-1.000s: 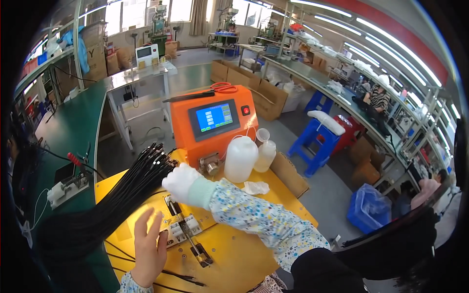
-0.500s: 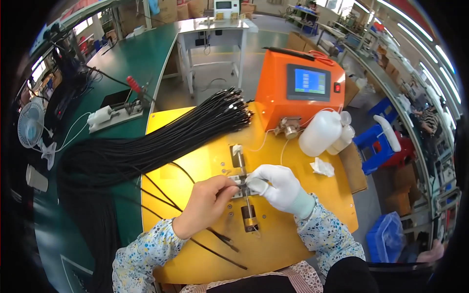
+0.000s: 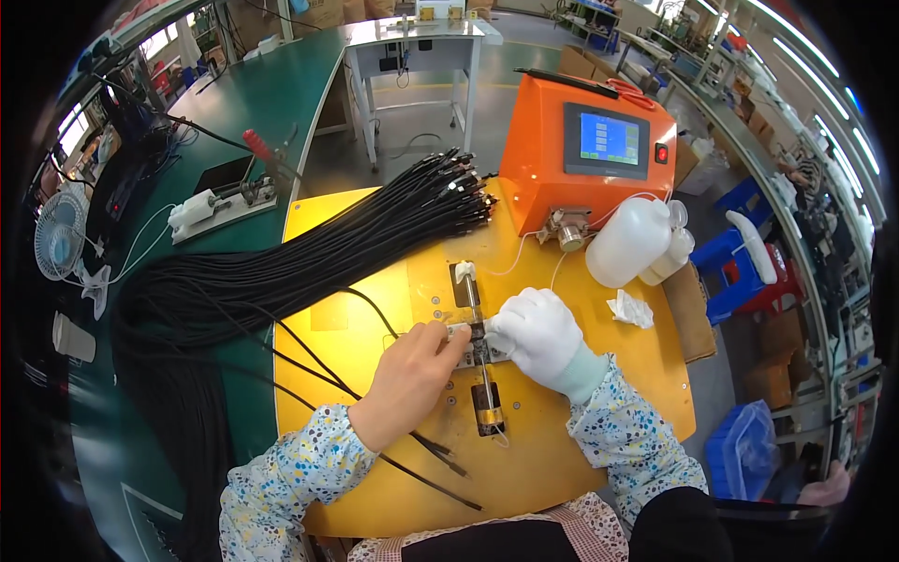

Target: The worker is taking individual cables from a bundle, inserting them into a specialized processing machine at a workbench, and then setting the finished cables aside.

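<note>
A metal fixture (image 3: 482,354) with rods pointing toward and away from me sits in the middle of the yellow work plate (image 3: 571,459). My bare left hand (image 3: 412,379) is closed at its left side, fingertips against the centre block. One black cable (image 3: 373,305) curves from the left into these fingers; its end is hidden at the fixture. My right hand (image 3: 538,339), in a white glove, pinches at the block's right side. What its fingertips hold, if anything, cannot be seen. Several loose cable ends (image 3: 449,490) lie beneath and beside my left forearm.
A thick bundle of black cables (image 3: 375,220) stretches from the green table (image 3: 253,94) onto the plate. An orange machine with a screen (image 3: 534,140) stands at the back right. Near it are a white plastic bottle (image 3: 626,245) and crumpled tissue (image 3: 631,310). A red-handled clamp (image 3: 257,145) is at left.
My hands have gone from pinching a small piece above the fixture down to its centre block. The left fingers now press there, with the right fingers close beside. The whole view has shifted slightly.
</note>
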A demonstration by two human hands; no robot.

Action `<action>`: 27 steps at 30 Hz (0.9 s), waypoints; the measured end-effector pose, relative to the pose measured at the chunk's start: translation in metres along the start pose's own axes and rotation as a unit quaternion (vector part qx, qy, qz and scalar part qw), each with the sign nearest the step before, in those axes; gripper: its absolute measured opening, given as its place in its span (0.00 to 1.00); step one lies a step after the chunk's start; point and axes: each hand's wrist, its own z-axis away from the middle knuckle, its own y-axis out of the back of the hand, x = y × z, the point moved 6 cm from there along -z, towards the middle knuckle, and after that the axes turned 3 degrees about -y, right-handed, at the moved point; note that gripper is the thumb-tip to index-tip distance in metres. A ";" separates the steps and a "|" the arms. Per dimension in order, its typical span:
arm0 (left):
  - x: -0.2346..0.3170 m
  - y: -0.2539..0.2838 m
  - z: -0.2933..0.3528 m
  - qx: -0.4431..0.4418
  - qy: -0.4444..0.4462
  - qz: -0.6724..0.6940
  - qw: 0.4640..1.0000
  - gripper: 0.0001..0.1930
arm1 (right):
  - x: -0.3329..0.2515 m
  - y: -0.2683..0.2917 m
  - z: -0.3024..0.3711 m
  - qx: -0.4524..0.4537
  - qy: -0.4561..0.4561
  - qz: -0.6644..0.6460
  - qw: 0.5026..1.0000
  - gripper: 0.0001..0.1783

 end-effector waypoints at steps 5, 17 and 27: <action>0.003 -0.004 0.005 -0.018 -0.019 -0.085 0.996 0.24 | 0.016 0.005 -0.018 -0.012 0.024 -0.035 0.999 0.05; 0.005 -0.008 0.005 0.004 -0.043 -0.106 0.993 0.21 | 0.066 -0.051 -0.140 -0.129 -0.034 0.343 0.930 0.05; -0.006 -0.007 0.010 0.021 -0.030 -0.066 0.997 0.19 | 0.005 0.025 -0.076 0.102 0.068 0.184 0.975 0.08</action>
